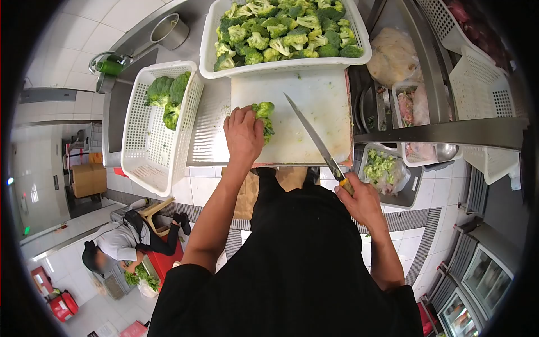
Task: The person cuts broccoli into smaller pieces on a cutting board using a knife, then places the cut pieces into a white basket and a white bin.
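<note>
My left hand [245, 133] is closed over a piece of broccoli [265, 117] at the left edge of the white cutting board [281, 140]. Green florets show beyond its fingers; the rest is hidden under the hand. My right hand [360, 197] grips a long knife [314, 136] by its yellowish handle. The blade slants up and left across the board, its tip apart from the broccoli. Beyond the board, a white basket [285, 66] is heaped with cut florets. To the left, a white perforated basket [147, 140] holds a few larger broccoli heads.
A metal pot [170, 31] stands at the back left. On the right, a metal bar [438, 135] runs beside trays of meat [410, 106] and a bin of green scraps [382, 171]. At lower left, another person [120, 241] sits handling leafy greens [143, 276].
</note>
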### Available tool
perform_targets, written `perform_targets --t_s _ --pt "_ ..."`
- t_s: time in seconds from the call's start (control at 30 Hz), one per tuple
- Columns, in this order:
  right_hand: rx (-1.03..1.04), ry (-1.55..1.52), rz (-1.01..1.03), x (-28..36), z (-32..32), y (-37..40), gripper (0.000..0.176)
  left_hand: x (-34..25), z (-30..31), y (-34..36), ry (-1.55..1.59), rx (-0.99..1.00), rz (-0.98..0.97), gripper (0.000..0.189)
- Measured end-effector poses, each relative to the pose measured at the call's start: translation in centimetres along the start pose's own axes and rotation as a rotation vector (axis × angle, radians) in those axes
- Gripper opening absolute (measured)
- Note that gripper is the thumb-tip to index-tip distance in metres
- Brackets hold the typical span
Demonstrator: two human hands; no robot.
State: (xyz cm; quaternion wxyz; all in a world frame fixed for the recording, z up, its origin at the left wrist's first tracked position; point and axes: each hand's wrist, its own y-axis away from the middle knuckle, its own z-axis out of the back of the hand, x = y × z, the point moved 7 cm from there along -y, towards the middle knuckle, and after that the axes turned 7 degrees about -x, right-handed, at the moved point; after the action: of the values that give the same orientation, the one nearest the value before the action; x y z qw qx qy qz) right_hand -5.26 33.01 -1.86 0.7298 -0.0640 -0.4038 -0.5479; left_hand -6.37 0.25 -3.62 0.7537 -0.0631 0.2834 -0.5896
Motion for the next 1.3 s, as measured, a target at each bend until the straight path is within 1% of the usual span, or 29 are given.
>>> perform_targets --t_s 0.03,0.07,0.1,0.13,0.2,0.23,0.3,0.4,0.43,0.47,0.5,0.57,0.63,0.67,0.7,0.73,0.77,0.83,0.87,0.9,0.97,1.0,1.07,1.1,1.13,1.17,1.2,1.23,1.3 --pt "0.005 -0.009 -0.028 -0.1 0.1 0.1 0.035 0.2 -0.3 -0.1 -0.001 -0.003 -0.005 0.018" --pt "0.011 -0.018 -0.054 -0.2 0.0 0.2 0.034 0.9 -0.4 -0.1 -0.036 -0.014 0.044 0.017" --pt "0.007 -0.023 -0.05 -0.3 0.0 0.2 0.034 1.3 -0.2 -0.4 -0.071 -0.024 0.093 0.017" --pt "-0.004 -0.029 -0.036 -0.3 0.0 0.2 0.034 1.3 -0.2 -0.6 -0.074 -0.027 0.089 0.017" --pt "-0.013 -0.037 -0.02 -0.7 -0.3 0.2 0.034 1.3 -0.5 -0.9 -0.069 0.06 0.154 0.02" --pt "-0.028 -0.039 -0.01 -1.0 -0.5 0.1 0.037 0.9 -0.2 -1.2 -0.071 0.058 0.153 0.02" --pt "-0.047 -0.042 -0.001 -1.3 -0.6 0.0 0.04 0.1 0.0 -1.8 0.054 0.11 0.185 0.019" --pt "-0.063 -0.016 -0.025 -1.8 -0.6 -0.1 0.04 -0.3 0.6 -3.3 -0.01 0.119 0.155 0.019" --pt "-0.061 0.003 -0.085 -2.3 -0.6 -0.1 0.04 -0.9 0.9 -4.2 -0.009 0.119 0.154 0.019" --pt "-0.057 0.022 -0.147 -2.8 -0.6 0.0 0.041 -1.9 1.0 -5.3 0.044 0.135 0.105 0.02" --pt "-0.059 0.025 -0.15 -2.8 -0.4 0.0 0.041 -3.0 0.6 -6.1 0.1 0.15 0.058 0.022" --pt "-0.033 0.026 -0.218 -3.2 0.1 0.1 0.035 -5.0 -1.2 -7.1 0.147 0.172 0.017 0.025" --pt "-0.024 0.018 -0.231 -3.5 0.9 0.6 0.036 -7.6 -4.4 -7.6 0.154 0.382 -0.004 0.032" --pt "-0.01 0.005 -0.238 -3.7 1.1 0.9 0.037 -8.5 -5.8 -7.9 0.165 0.384 -0.014 0.032" --pt "-0.022 0.006 -0.251 -4.2 1.5 1.2 0.037 -9.6 -7.3 -8.0 0.199 0.36 -0.077 0.036" --pt "0.016 0.031 -0.235 -4.5 1.5 1.6 0.038 -10.7 -8.7 -8.0 0.233 0.337 -0.139 0.04" --pt "0.055 0.054 -0.218 -4.9 1.3 2.0 0.039 -11.4 -10.2 -7.9 0.242 0.343 -0.149 0.04" --pt "0.055 0.054 -0.224 -5.4 1.2 2.6 0.04 -12.5 -12.7 -8.0 0.207 0.364 -0.226 0.043" --pt "0.059 0.042 -0.236 -5.6 1.1 2.8 0.042 -12.3 -14.2 -8.0 0.153 0.472 -0.252 0.044" --pt "0.062 0.029 -0.246 -5.8 1.0 3.0 0.043 -12.8 -13.8 -8.1 0.153 0.472 -0.259 0.044" --pt "0.049 0.005 -0.259 -5.8 1.0 3.5 0.044 -13.0 -13.7 -8.0 0.176 0.598 -0.156 0.045" --pt "0.045 -0.014 -0.27 -5.8 0.8 3.5 0.045 -13.4 -12.9 -8.6 0.171 0.599 -0.164 0.045" --pt "0.055 -0.004 -0.263 -6.2 0.2 3.3 0.043 -13.9 -8.6 -10.6 0.457 0.454 -0.121 0.048" --pt "0.065 0.016 -0.256 -6.3 -0.1 3.3 0.041 -14.2 -4.2 -12.6 0.6 0.272 -0.107 0.052" --pt "0.054 0.024 -0.237 -6.1 -0.2 3.0 0.042 -13.1 -1.1 -14.6 0.665 0.227 0.034 0.051" --pt "0.067 0.022 -0.226 -5.8 -0.2 2.7 0.042 -12.1 2.6 -16.4 0.737 0.03 -0.054 0.049" --pt "0.049 0.017 -0.222 -5.4 0.2 2.2 0.041 -9.5 4.5 -17.5 0.86 0.046 0.083 0.043" --pt "0.03 0.013 -0.217 -5.0 0.4 1.8 0.041 -7.7 6.8 -18.1 0.874 -0.032 0.091 0.039" --pt "0.001 0.002 -0.18 -4.1 0.6 1.1 0.04 -4.2 8.8 -17.0 0.688 0.035 0.199 0.04"
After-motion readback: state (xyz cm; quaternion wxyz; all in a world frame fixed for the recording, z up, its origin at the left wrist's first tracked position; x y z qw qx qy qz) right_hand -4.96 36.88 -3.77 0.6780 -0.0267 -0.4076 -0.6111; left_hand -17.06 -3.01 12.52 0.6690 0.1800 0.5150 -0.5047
